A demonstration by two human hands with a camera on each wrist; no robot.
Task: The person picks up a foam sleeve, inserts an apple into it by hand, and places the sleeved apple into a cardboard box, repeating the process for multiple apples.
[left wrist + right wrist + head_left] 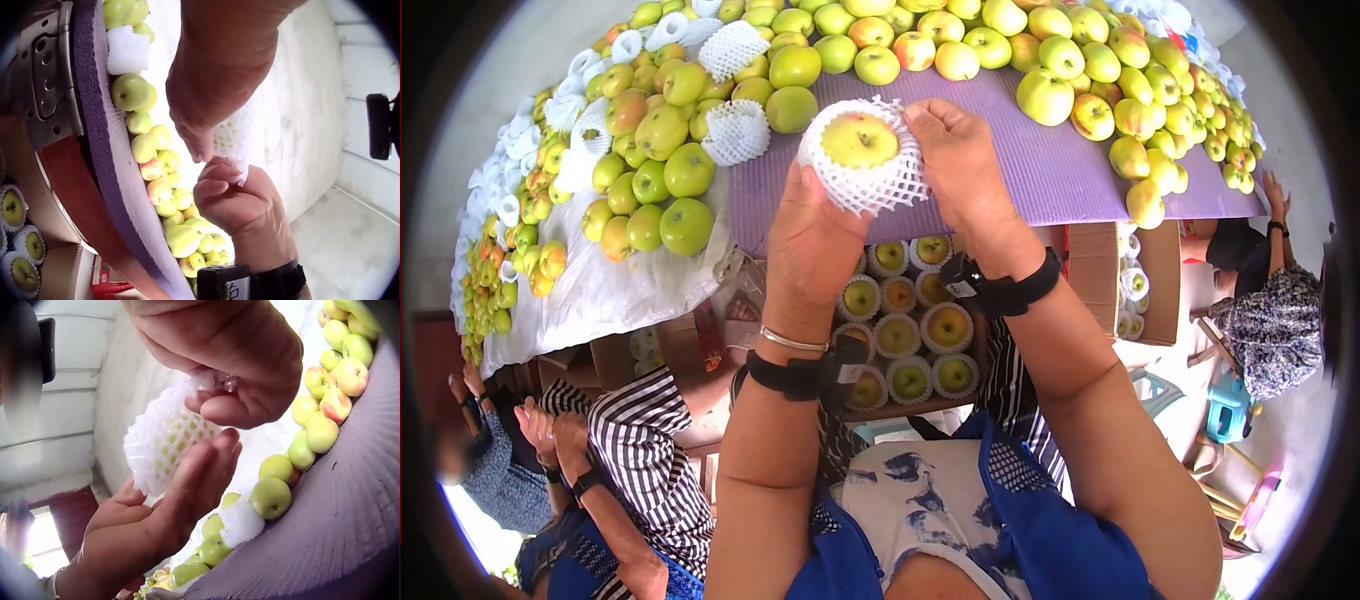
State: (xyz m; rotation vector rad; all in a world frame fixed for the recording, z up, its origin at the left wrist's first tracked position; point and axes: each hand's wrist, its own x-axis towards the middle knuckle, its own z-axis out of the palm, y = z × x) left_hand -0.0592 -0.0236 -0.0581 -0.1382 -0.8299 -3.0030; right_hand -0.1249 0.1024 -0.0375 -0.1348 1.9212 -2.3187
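A yellow-green apple [860, 140] sits inside a white foam net sleeve [878, 190], its top showing through the opening in the head view. The left hand [815, 240] holds the sleeved apple from below and the side, fingers curled round it. At the other side, the right hand [962, 165] pinches the net's edge between thumb and fingers. In the right wrist view the net [165, 440] covers the apple's side, with the left hand [165, 519] under it and the right hand [231, 369] gripping bunched foam.
Loose apples [1045, 97] and empty foam nets [735, 132] lie on the purple mat [1025, 165]. Below its edge, a box holds sleeved apples [897, 335]; another carton [1095, 285] stands right. Other people sit at left, one in a striped shirt [645, 440], and at right.
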